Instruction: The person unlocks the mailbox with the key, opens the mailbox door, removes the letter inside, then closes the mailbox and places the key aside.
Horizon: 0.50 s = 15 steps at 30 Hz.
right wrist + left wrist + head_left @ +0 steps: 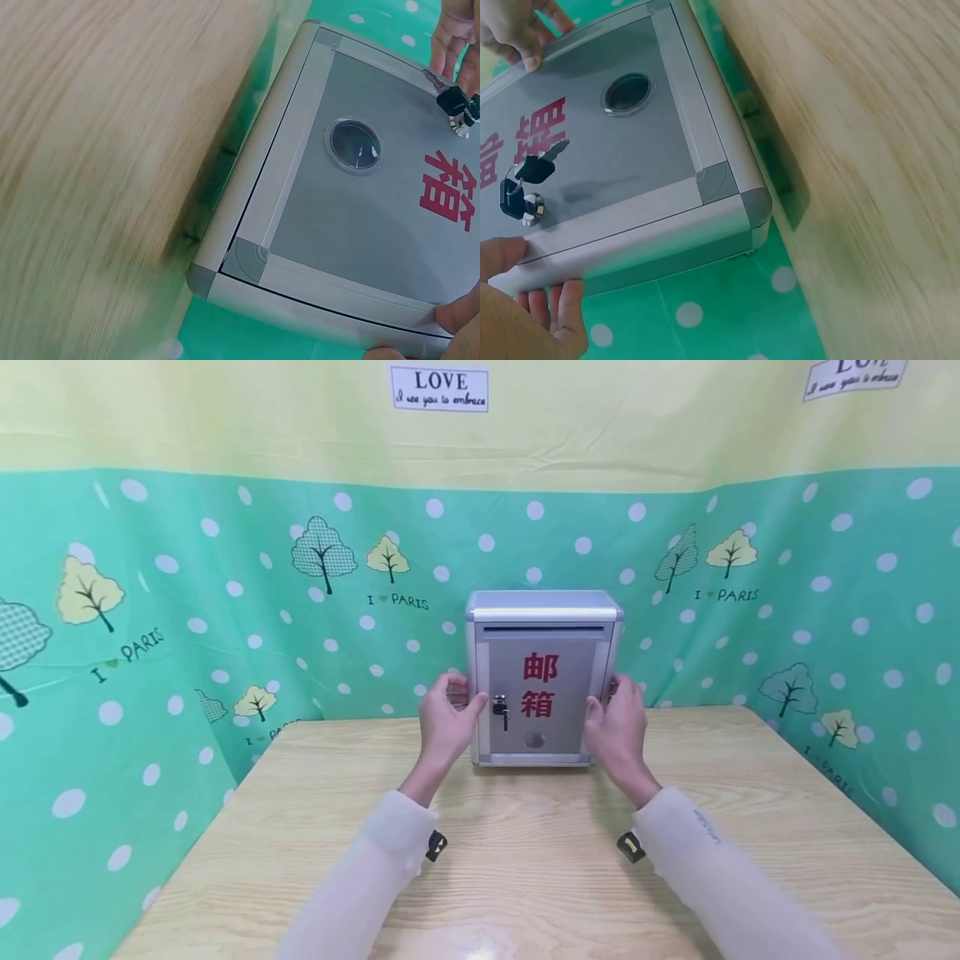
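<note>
A silver-grey metal mailbox (pixel 502 652) stands upright near the back of the table, with red Chinese characters (pixel 540 685) on its front. My left hand (pixel 447 722) grips its left side, thumb at the front frame and fingers round the side. My right hand (pixel 621 731) holds the opposite side the same way, its fingertips partly hidden. Keys (pixel 536 169) with black heads hang from the lock (pixel 532 210), beside my left thumb. Low on the door is a round window (pixel 355 146). In the wrist views a green strip shows between the mailbox's lower edge and the tabletop.
The light wood-grain table (pixel 330 827) spreads in front of the mailbox and to both sides. Close behind hangs a green and yellow curtain (pixel 405 668) with white dots and trees, which also encloses the left and right. Black straps (pixel 631 847) show at both wrists.
</note>
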### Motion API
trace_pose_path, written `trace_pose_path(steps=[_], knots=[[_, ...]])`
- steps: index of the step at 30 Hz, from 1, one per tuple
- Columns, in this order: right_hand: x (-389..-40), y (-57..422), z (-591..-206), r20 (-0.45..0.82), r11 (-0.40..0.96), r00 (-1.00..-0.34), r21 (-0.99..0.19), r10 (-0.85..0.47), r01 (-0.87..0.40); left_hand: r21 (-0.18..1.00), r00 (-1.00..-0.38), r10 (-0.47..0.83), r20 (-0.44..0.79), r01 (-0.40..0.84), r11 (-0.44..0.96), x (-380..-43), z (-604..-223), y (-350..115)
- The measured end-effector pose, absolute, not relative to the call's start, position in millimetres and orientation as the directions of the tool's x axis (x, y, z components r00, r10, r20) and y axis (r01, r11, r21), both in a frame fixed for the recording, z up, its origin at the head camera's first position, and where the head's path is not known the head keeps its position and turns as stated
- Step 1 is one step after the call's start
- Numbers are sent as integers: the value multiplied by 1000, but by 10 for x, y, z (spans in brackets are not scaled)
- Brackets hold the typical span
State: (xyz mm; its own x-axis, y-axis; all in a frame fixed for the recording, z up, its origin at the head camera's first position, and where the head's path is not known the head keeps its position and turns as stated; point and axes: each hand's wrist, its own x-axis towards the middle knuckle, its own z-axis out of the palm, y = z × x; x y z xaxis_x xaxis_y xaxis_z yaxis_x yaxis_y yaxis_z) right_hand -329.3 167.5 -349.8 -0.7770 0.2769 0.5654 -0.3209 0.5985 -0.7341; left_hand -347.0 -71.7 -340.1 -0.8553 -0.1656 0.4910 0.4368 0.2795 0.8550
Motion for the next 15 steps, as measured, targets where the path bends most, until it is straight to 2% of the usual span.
trace_pose_path(steps=[15], knots=[[-3370,1314,-3519,585,607,-776,-712,236,-352,861,-862,-197,468,394,322,-3478,-3431,-1097]])
